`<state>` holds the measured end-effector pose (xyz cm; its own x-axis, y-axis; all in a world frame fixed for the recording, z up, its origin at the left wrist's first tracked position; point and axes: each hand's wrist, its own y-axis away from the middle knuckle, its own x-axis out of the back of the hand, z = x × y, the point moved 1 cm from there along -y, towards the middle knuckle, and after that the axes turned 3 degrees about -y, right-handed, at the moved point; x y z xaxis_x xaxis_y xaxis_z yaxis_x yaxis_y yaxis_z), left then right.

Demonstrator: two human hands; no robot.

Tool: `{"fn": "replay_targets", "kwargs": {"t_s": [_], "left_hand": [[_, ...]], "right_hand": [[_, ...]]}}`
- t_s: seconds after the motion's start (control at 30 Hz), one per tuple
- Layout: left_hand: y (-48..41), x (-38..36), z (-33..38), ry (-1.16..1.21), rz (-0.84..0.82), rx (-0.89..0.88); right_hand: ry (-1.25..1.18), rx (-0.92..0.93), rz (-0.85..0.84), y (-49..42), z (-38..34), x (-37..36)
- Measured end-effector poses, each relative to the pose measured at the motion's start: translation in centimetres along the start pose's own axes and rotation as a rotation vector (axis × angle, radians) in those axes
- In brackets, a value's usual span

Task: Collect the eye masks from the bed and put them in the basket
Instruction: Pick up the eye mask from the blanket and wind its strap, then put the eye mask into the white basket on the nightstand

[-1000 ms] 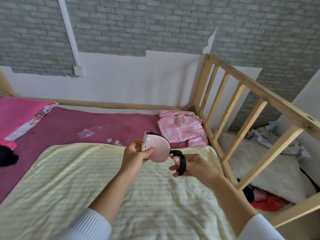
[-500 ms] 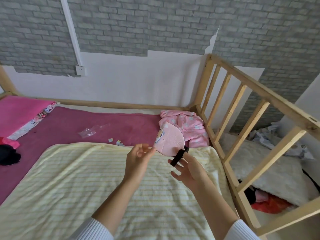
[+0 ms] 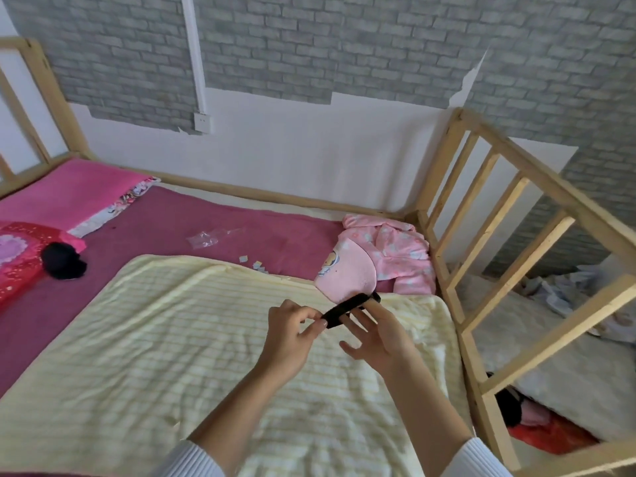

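Observation:
A pink eye mask (image 3: 344, 270) with a cartoon print and a black strap (image 3: 347, 309) hangs in the air over the yellow striped blanket (image 3: 172, 339) on the bed. My left hand (image 3: 292, 333) pinches the near end of the black strap between thumb and fingers. My right hand (image 3: 375, 333) is under the strap with its fingers spread, and the strap lies across its fingertips. No basket is in view.
Pink pyjamas (image 3: 399, 256) lie bunched in the far right corner of the bed. A clear plastic wrapper (image 3: 206, 239), small paper scraps (image 3: 254, 263), a black item (image 3: 63, 266) and a red pillow (image 3: 17, 263) lie on the maroon sheet. A wooden rail (image 3: 509, 242) borders the right side.
The mask went from folded between both hands to swinging out away from me. My left hand let go of the pink part and now pinches the strap. The camera view shifted right.

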<state>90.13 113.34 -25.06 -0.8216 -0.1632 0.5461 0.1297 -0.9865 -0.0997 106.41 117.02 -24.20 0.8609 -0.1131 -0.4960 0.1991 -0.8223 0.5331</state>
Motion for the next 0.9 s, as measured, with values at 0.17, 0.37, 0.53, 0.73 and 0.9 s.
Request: {"fn": "replay_targets", "kwargs": {"t_s": [0.17,0.37,0.53,0.73,0.9], "left_hand": [[3.0,4.3,-1.8,-0.055,0.029,0.022],[8.5,10.0,-5.2,0.119,0.127,0.265],[14.3,15.9,-9.8,0.25,0.256,0.419],[21.7,25.5,-17.7,0.412,0.49,0.595],[29.4,35.7,-25.1,0.654,0.763,0.764]], "right_hand": [[0.04,-0.056,-0.038,-0.5,0.2,0.3],[0.29,-0.222,-0.232,-0.4,4.6,-4.7],[0.542,-0.32,-0.422,1.1,11.7,-12.5],[0.736,-0.357,-0.563,2.8,22.9,-23.4],[0.828,-0.41,-0.672,6.4,36.1,-34.2]]}}
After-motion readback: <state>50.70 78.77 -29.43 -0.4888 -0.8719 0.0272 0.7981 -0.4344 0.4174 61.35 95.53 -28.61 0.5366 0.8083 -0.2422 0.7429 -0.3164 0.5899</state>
